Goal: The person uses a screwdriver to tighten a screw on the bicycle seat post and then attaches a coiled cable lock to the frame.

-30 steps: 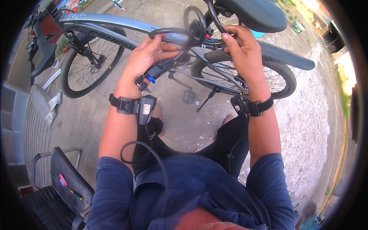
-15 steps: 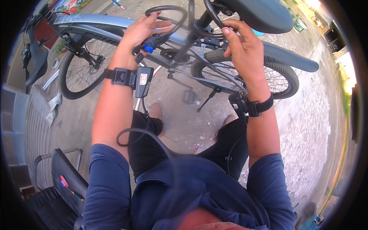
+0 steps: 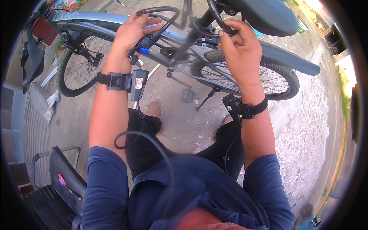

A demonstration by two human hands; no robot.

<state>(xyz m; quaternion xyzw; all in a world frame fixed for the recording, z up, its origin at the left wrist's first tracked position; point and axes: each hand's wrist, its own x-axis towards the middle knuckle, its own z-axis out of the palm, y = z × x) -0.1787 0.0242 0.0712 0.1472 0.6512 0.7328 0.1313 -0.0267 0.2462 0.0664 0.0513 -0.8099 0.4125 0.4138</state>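
Note:
A dark cable lock (image 3: 149, 40) with a blue piece at its cylinder and keys hanging from it is stretched between my hands. My left hand (image 3: 129, 33) is closed round the lock's end, with the cable looping above the fingers. Thumb and fingers of my right hand (image 3: 242, 48) pinch the cable close below the saddle (image 3: 264, 17). The cable's loops pass by the seat post of a grey bicycle (image 3: 92, 18), which stands crosswise ahead of me. Some of the cable is blurred and cut off at the top edge.
A kickstand (image 3: 207, 100) reaches the ground under the bicycle. On the lower left stands a black chair (image 3: 63, 174) with a screwdriver (image 3: 63, 180) on it. Each wrist carries a strapped device, and a loose wire (image 3: 153, 140) hangs before my body.
My left hand has moved slightly left with the lock, and a key below it shows more plainly. My right hand's fingers have curled in more on the cable.

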